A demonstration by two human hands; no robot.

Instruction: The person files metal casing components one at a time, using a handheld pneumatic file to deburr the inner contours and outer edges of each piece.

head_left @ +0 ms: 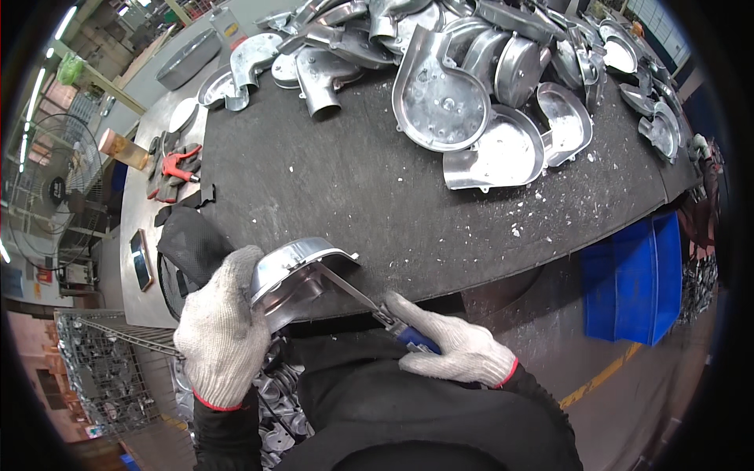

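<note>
My left hand point(224, 330), in a white knit glove with a red cuff edge, is closed around a silver cast-metal housing point(292, 271). The housing is tilted at the near edge of the bench, its hollow side partly facing me. In my right hand point(459, 341), gloved alike, is a tool with a blue handle point(416, 339) and a long, narrow metal blade point(349, 289). Its blade reaches up and left to the housing's rim; whether it is a file or a knife I cannot tell. My left fingertips are hidden behind the part.
Similar metal housings point(441, 94) are heaped across the far side of the dark-matted bench point(298, 173), with metal chips scattered about. To the left lie a phone point(141, 259), a black mesh bag point(192, 243) and a red-handled tool point(181, 163). A blue bin point(632, 279) stands at right.
</note>
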